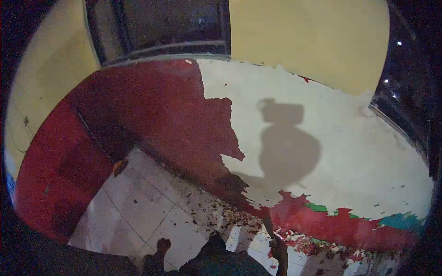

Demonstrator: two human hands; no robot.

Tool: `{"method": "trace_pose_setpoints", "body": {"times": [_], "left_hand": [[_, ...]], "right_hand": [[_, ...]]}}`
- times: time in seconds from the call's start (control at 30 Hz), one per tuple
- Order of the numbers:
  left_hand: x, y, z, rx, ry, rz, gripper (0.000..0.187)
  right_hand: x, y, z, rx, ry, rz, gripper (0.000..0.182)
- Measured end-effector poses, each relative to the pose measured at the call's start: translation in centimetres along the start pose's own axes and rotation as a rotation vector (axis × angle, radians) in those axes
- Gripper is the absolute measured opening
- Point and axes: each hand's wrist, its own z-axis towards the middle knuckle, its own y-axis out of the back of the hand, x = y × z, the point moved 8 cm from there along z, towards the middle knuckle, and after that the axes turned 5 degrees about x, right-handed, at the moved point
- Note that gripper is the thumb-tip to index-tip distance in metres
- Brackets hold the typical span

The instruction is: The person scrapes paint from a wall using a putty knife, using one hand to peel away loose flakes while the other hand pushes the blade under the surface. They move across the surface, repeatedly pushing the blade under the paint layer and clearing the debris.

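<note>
My right hand [277, 244] is closed around a dark, narrow scraper [268, 224], whose upper end meets the lower edge of the red paint [184, 119] on the wall. Dimness hides the exact shape of the tool. To the left, above the tiled floor, my left hand [163, 244] is curled into a fist, and no object shows in it. A large bare white patch [350, 152] with ragged edges covers the right part of the wall. Below it runs a leftover red strip [340, 225] with bits of green and teal.
Paint flakes [304, 244] lie along the wall's foot on the pale tiles [133, 198]. An orange-brown object [120, 167] rests in the corner. Above are a dark window [170, 27] and yellow wall [308, 37]. A shadow [287, 142] falls on the white patch.
</note>
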Motion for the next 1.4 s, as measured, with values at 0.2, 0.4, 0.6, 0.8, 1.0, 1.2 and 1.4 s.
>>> {"method": "trace_pose_setpoints", "body": {"times": [0.2,0.4,0.6,0.8,1.0,1.2,1.4], "left_hand": [[-29.4,13.2,-3.2,-0.476,-0.648,-0.146,0.073],[-52.7,26.4,-15.5,-0.942,-1.190,0.107,0.066],[-53.9,33.4,-17.3,-1.092,-1.379,0.009,0.055],[-55.7,38.5,-15.2,-1.032,-1.408,-0.381,0.057],[-59.1,43.1,-16.3,-1.071,-1.388,-0.581,0.057],[-61.5,44.6,-15.3,-1.136,-1.388,-0.692,0.058],[-62.4,44.2,-14.7,-1.214,-1.323,-0.599,0.056]], "right_hand": [[12.3,2.3,3.8,0.140,-0.182,0.485,0.049],[23.6,4.2,9.6,0.088,-0.009,0.593,0.048],[29.9,3.2,13.1,0.063,0.007,0.880,0.049],[35.2,8.3,16.8,0.050,0.035,0.511,0.053],[41.7,14.7,19.6,-0.031,0.179,0.106,0.048],[43.8,18.6,20.2,-0.027,0.166,-0.106,0.045],[44.4,19.2,21.2,-0.001,0.127,-0.252,0.048]]}}
